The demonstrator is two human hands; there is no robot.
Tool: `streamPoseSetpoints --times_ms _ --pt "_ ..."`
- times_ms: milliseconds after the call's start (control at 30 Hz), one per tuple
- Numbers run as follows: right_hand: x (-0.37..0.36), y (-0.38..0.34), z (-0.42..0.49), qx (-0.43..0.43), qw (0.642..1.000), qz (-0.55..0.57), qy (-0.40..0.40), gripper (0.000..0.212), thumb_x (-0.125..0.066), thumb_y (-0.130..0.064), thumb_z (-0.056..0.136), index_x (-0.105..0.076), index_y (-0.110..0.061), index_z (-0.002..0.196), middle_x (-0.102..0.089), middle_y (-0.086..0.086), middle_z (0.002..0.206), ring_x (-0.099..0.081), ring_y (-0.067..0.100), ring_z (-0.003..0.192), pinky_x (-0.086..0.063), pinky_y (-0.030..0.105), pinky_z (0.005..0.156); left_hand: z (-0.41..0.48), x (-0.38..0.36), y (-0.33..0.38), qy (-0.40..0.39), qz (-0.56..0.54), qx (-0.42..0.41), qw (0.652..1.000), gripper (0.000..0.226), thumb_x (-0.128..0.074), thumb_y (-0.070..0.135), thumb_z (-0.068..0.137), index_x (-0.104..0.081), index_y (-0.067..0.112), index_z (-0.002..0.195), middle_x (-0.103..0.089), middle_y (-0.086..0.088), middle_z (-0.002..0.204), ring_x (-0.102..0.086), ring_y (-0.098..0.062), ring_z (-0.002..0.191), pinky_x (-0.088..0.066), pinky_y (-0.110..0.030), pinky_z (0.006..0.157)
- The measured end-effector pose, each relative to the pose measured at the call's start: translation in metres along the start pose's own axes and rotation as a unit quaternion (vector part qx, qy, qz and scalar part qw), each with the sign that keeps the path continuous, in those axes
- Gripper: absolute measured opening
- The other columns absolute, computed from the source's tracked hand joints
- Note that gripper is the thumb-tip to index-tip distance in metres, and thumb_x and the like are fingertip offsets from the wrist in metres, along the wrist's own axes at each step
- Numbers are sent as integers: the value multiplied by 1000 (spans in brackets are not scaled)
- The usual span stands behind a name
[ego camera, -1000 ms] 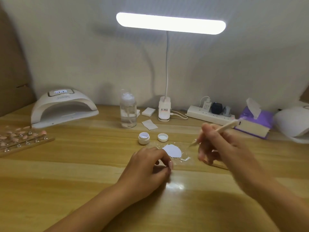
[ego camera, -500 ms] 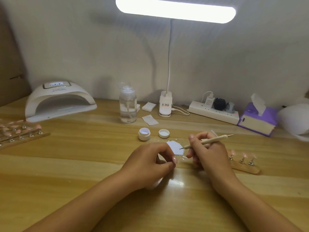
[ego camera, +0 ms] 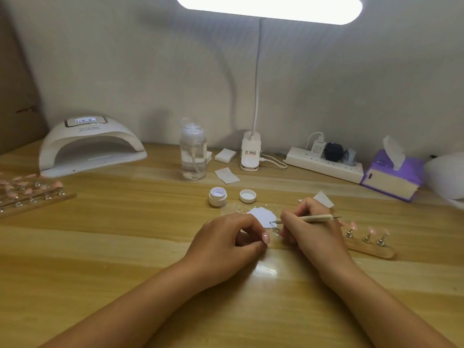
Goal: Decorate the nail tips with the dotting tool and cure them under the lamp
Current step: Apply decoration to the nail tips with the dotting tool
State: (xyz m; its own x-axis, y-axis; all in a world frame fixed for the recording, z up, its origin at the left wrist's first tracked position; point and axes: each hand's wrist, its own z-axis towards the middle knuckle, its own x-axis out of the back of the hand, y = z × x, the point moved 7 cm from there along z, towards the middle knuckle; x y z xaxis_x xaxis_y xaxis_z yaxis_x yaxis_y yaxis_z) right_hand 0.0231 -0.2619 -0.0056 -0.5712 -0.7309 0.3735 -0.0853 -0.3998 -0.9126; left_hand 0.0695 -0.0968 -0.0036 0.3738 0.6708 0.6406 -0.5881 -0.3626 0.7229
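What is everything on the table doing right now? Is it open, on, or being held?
Desk lamp: switched on.
Curing lamp: display lit, nothing inside.
Little jar: open.
Jar lid: off, beside the jar.
Pump bottle: upright, partly full.
Dotting tool: held, tip at the white patch.
Right hand: gripping the tool.
Left hand: curled, resting on the table.

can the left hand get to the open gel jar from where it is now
Probably yes. The left hand rests just short of the open gel jar, with only bare table between them, though its fingers are curled.
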Motion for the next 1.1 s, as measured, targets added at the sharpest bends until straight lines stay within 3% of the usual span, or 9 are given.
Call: streamPoseSetpoints --times_ms 467,967,1100 --pt "-1 0 1 -1 1000 -26 -4 23 -68 -26 80 -55 -9 74 -71 -1 58 -61 2 49 -45 29 60 0 0 -1 0 11 9 1000 6 -71 34 85 -67 37 82 -62 28 76 -51 3 59 -32 -19 59" --pt "1 0 0 0 1000 -7 5 23 -69 -24 83 -57 -5 77 -71 0 60 -64 7 52 -47 29 61 0 0 -1 -1 10 10 1000 10 -71 35 85 -65 40 80 -65 25 82 -52 1 60 -34 -21 61" --pt "-2 2 1 -3 1000 -20 -11 23 -69 -28 81 -55 -13 72 -71 -1 60 -64 6 54 -49 31 64 0 0 -1 -1 6 9 1000 7 -71 34 85 -67 38 82 -66 23 85 -51 1 60 -34 -20 62"
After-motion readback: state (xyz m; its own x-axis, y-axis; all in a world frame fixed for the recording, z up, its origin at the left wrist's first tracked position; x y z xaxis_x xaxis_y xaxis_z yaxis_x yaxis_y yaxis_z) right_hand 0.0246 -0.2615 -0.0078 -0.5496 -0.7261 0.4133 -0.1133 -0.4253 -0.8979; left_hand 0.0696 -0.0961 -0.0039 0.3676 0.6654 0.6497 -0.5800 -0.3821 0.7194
